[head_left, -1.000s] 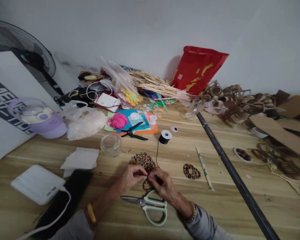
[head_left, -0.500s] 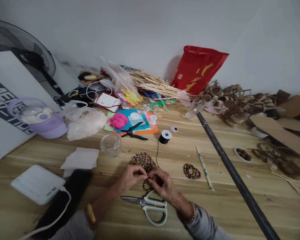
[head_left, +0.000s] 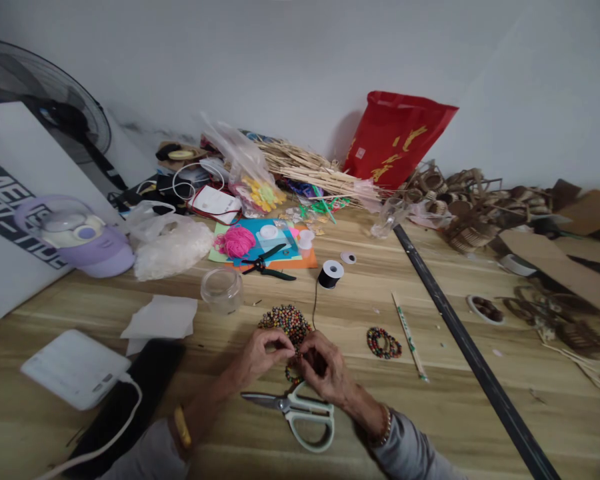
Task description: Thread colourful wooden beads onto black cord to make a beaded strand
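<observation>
In the head view, my left hand [head_left: 266, 353] and my right hand [head_left: 325, 367] face each other at the near side of a pile of small coloured beads [head_left: 286, 321]. Both pinch with thumb and forefinger; what lies between the left fingertips is too small to make out. A short string of beads [head_left: 293, 373] hangs under my right fingertips, partly hidden by that hand. Scissors with pale handles [head_left: 310, 417] lie just below, blades pointing left. A black cord [head_left: 315, 300] runs from its spool [head_left: 331, 274] toward my right hand.
Coiled bead strings [head_left: 384, 343] and a thin stick [head_left: 409, 337] lie on the right, before a black strip [head_left: 460, 333]. A clear jar [head_left: 222, 291], black-handled pliers [head_left: 267, 263] and pink yarn [head_left: 237, 241] stand behind. A white power bank [head_left: 75, 369] is left.
My hands have drawn slightly apart at the fingertips, with the right a little further right. A reddish bead seen between them earlier is no longer visible there. Everything else stays put.
</observation>
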Tool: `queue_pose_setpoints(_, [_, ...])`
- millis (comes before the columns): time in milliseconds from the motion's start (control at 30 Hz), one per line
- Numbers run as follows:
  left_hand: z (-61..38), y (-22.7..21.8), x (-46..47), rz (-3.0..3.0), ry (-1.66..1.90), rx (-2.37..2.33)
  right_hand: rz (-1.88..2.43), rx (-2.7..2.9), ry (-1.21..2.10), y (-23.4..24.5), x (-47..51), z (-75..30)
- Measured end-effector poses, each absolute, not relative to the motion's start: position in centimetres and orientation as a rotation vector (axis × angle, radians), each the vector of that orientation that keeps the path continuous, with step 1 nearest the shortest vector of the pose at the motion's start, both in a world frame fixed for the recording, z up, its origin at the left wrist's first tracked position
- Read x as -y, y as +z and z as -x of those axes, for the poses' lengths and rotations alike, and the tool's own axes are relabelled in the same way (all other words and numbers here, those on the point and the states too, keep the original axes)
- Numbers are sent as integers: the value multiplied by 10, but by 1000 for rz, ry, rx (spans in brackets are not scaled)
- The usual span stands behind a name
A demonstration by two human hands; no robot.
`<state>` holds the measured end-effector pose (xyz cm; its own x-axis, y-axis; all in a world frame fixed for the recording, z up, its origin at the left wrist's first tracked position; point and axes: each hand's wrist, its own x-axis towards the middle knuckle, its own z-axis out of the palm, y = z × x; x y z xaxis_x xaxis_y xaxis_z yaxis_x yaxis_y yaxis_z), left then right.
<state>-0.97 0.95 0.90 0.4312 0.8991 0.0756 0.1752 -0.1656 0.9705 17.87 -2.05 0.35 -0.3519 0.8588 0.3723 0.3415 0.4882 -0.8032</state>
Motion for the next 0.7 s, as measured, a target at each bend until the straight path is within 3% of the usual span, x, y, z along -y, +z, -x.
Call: queue_pose_setpoints(700, [12, 14, -10, -1649, 903, -1151, 1080, 1823, 835, 0, 21, -178])
